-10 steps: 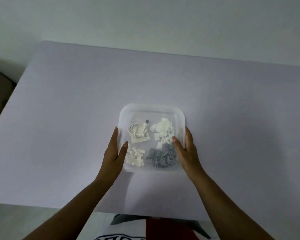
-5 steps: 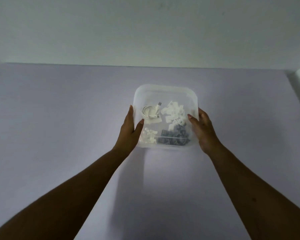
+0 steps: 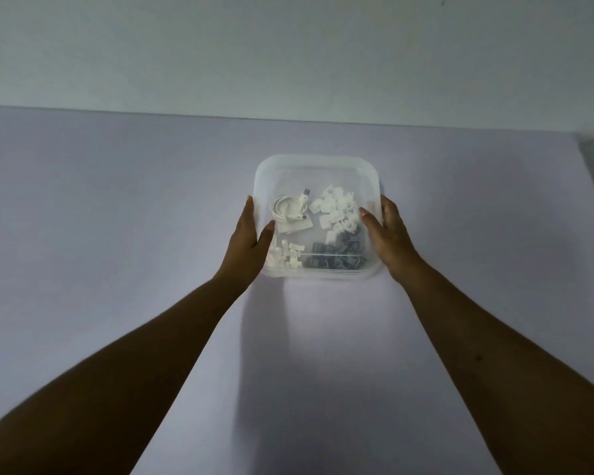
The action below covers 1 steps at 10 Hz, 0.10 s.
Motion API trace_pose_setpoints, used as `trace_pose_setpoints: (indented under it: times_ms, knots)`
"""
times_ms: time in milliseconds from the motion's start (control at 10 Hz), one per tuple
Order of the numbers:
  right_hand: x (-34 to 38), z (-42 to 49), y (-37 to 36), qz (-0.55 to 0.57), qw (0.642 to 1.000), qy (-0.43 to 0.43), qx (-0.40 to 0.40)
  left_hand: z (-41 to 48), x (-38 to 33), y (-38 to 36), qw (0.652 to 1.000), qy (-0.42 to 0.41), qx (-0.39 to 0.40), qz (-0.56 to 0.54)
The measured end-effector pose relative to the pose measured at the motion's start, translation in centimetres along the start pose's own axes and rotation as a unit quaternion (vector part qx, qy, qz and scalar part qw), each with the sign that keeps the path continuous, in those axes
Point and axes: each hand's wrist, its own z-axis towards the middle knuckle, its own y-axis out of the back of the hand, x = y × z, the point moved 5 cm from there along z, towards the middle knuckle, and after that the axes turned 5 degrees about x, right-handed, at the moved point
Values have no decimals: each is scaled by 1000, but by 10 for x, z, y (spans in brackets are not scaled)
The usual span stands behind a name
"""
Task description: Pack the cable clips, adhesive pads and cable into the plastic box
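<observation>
Nothing readable here tbh: no text, brand, label or number shows up anywhere on the box (image 3: pixel 318 166) or on the table (image 3: pixel 117 217) under it.

Both arms out nearly straight, forearms converging from the near side toward the far edge of the counter (image 3: pixel 117 200). Left hand (image 3: pixel 246 241) flat against the left wall of the plastic box (image 3: pixel 318 159) — fingers straight and together, thumb laid over the rim. Right hand (image 3: pixel 390 238) mirrors it on the right wall — thumb on top, fingers extended along the side. Palms face each other.
</observation>
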Motion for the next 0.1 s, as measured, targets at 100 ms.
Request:
trace_pose_setpoints:
  times_ms: [100]
  knots:
    - [7, -1, 4, -68, 997, -22, -14, -1, -6, 4, 999, 13, -13, 32]
